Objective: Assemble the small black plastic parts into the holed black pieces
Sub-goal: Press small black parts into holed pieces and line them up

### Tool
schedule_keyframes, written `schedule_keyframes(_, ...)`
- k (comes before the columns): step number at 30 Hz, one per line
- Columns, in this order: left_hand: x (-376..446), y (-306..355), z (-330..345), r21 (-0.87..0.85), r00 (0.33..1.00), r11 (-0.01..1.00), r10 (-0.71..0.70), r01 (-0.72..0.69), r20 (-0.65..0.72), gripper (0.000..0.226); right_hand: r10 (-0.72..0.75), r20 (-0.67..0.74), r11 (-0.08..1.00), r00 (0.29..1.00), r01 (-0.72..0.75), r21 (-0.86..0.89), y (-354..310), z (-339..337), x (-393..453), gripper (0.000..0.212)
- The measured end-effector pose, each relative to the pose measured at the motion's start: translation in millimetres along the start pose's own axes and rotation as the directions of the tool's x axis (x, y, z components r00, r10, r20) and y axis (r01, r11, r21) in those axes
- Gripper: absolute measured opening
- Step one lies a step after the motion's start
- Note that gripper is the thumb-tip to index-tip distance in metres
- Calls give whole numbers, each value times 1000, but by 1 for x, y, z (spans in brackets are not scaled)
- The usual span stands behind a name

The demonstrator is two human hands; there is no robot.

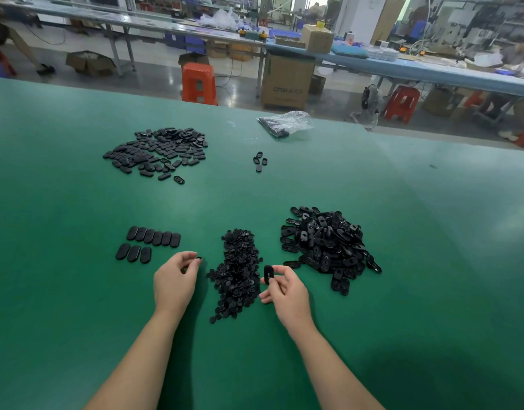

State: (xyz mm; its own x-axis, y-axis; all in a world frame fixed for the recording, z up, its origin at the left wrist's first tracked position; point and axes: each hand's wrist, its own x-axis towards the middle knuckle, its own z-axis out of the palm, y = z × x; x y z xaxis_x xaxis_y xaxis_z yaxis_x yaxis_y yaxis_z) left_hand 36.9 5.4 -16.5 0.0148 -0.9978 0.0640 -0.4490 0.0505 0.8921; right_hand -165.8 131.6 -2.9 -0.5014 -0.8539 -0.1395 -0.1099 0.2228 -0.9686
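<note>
My right hand [284,291] pinches one holed black oval piece [268,273] upright between thumb and fingers, just right of the heap of small black plastic parts [238,273]. My left hand [176,279] pinches a small black part [199,258] at its fingertips, left of that heap. A big heap of holed black pieces [328,244] lies to the right of my right hand. Two neat rows of black oval pieces [150,244] lie left of my left hand.
A wide spread of black oval pieces [157,152] lies at the far left of the green table [77,291]. Several loose pieces [260,161] and a clear plastic bag [286,124] lie farther back. Orange stools and cardboard boxes stand beyond the table's far edge.
</note>
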Motion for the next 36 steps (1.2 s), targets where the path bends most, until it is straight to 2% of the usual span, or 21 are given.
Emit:
schedule_keyframes(4, 3, 2, -2, -63, 998, 996, -56, 57, 22, 3, -17, -21, 1000, 1000, 17, -23, 2, 1, -3, 22)
schedule_keyframes(12, 3, 3, -6, -130, 995, 986, -99, 101, 25, 11, -56, -31, 998, 998, 55, -43, 4, 1, -5, 27)
schedule_keyframes(18, 0, 8, -6, -108, 995, 989, -95, 99, 37, 14, -55, -71, 998, 996, 52, -44, 6, 1, -3, 14)
schedule_keyframes(22, -9, 17, 2, 84, 998, 996, 18, -22, 58, 9, -75, -73, 993, 995, 68, -97, 7, 1, -1, 9)
schedule_keyframes(28, -47, 54, 36, 168, 951, 941, 269, -293, 152, 8, -44, -75, 997, 996, 40, -65, 10, 2, 2, 14)
schedule_keyframes(32, -61, 69, 54, 217, 920, 910, 297, -354, 255, 7, -35, -60, 998, 998, 32, -55, 13, 3, 4, 16)
schedule_keyframes(36, -63, 69, 62, 291, 913, 888, 266, -357, 309, 12, -45, -47, 997, 998, 42, -65, 15, 2, 5, 17)
